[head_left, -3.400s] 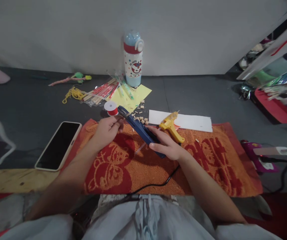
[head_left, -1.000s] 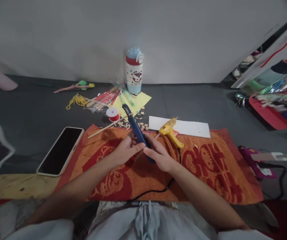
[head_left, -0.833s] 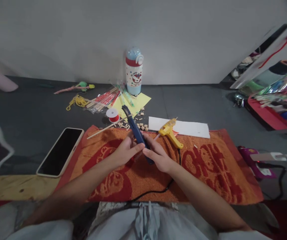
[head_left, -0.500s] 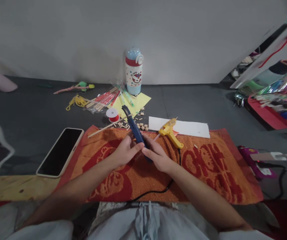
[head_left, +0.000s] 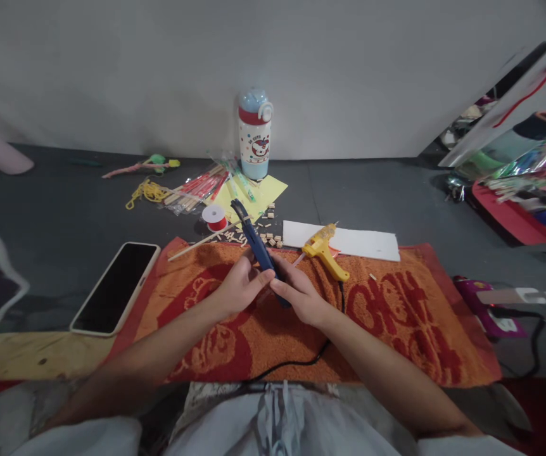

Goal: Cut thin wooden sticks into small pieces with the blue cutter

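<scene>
My left hand and my right hand both grip the handles of dark blue cutting pliers above an orange and red towel. The pliers' jaws point away from me and meet a thin wooden stick that lies across the towel's far left corner. Small cut wooden bits are scattered just beyond the jaws. A yellow glue gun lies on the towel right of my right hand, its black cord running back to me.
A phone lies at the left of the towel. Beyond it are a red thread spool, yellow paper, packed sticks, a water bottle and a white sheet. A purple tool lies on the right.
Since 3.4 s ago my left hand has moved from the pliers' jaws to the handles, and a wooden stick now lies at the jaws. Over the last second hardly anything has moved.
</scene>
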Demonstrator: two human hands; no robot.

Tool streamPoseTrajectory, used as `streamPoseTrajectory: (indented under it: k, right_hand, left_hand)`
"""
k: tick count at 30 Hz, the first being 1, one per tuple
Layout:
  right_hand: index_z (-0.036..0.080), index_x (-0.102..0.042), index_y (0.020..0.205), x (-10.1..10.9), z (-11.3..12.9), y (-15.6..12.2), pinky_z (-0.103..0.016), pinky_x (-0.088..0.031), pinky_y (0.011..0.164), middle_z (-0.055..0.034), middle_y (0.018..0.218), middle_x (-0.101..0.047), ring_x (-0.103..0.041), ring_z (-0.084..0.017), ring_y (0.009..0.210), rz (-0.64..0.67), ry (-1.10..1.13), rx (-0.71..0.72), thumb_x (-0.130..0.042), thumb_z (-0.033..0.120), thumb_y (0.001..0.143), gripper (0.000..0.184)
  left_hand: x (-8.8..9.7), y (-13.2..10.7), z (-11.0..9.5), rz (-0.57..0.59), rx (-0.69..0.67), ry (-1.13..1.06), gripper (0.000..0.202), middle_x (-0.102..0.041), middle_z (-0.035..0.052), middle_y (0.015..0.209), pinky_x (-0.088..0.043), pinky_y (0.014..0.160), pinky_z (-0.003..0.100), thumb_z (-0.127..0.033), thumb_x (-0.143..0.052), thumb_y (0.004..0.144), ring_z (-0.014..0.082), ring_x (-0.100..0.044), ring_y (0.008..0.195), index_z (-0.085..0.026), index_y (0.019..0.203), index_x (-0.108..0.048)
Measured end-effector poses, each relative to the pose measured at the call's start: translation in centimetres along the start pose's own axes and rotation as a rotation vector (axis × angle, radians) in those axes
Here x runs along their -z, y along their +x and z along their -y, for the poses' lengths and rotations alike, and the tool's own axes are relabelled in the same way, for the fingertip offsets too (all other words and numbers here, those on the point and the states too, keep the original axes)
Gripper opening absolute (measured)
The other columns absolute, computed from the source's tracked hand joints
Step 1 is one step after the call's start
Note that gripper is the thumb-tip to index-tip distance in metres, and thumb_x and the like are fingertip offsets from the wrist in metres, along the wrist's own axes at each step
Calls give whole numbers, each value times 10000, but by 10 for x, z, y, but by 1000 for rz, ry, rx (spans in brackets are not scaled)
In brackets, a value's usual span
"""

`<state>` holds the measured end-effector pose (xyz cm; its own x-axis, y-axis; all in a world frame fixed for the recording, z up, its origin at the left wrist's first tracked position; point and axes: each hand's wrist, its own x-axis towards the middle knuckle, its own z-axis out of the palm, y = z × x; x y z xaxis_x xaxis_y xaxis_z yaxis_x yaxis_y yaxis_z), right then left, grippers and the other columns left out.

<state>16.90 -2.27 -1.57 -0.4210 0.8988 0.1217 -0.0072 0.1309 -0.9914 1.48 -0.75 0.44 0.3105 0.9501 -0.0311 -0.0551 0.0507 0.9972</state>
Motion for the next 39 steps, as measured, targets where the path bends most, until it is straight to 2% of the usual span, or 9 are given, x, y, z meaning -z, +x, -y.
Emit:
streamPoseTrajectory:
  k: [8,14,17,21,25,29,33,37,39]
  right_hand:
    - [175,-402,1365,1,3,1,-413,-311,1101,-115,1364,-505,-461,-248,1266,11,29,-10,-485,538,875,616]
    - [187,-419,1331,5,7,1,-416,-321,1089,-96,1263,-557,-445,-260,1264,76,42,-91,-526,548,845,615]
    - [189,-376,1358,9,10,1,-430,-307,1093,-101,1287,-531,-420,-271,1282,117,28,-97,-572,528,819,666]
    - [175,-364,1357,11,15,1,-450,-346,1063,-117,1299,-515,-449,-292,1251,151,-10,-127,-698,454,719,772]
    - [175,-367,1352,9,18,1,-439,-384,1037,-119,1310,-514,-480,-282,1224,129,15,-141,-687,359,721,731]
    - [186,-367,1357,11,17,-1,-440,-341,1071,-114,1368,-477,-450,-288,1258,45,-5,-95,-682,353,722,728]
    - [134,-346,1380,20,18,-1,-476,-354,1050,-155,1348,-480,-476,-325,1220,-32,-169,-118,-676,381,712,785]
    - [66,-338,1382,23,20,-1,-511,-345,1046,-207,1335,-481,-475,-361,1215,-31,-288,-110,-684,381,683,841]
    - [94,-338,1387,23,20,-2,-501,-342,1055,-192,1346,-482,-470,-350,1231,7,-290,-95,-684,366,689,825]
  left_hand:
    - [0,1,-4,7,42,-18,532,-579,43,904,-471,749,299,-553,-693,677,165,-563,835,-158,973,-494]
    - [3,-1,-8,142,217,-93,552,-521,-48,689,-419,483,241,-558,-692,674,85,-491,506,-187,967,-408]
    - [3,-1,-8,126,185,-107,540,-544,-40,702,-452,571,254,-530,-708,672,99,-541,570,-183,980,-432]
    - [4,0,-9,104,169,-116,574,-612,22,859,-484,759,300,-538,-726,646,160,-614,800,-174,1014,-478]
    - [7,2,-12,102,177,-79,580,-631,61,952,-481,803,331,-522,-740,634,204,-614,897,-167,1034,-516]
    - [17,3,-20,59,64,112,440,-632,65,950,-477,785,329,-520,-607,764,196,-602,877,-167,1022,-562]
    - [29,2,-27,-180,-186,599,242,-586,33,813,-452,685,284,-398,-471,869,157,-553,737,-181,866,-577]
    - [46,5,-30,-406,-468,853,169,-577,69,940,-419,859,323,-322,-486,861,190,-527,897,-198,954,-553]
    - [55,10,-28,-376,-475,877,270,-565,99,1050,-389,925,356,-350,-454,878,213,-515,977,-185,1079,-525]
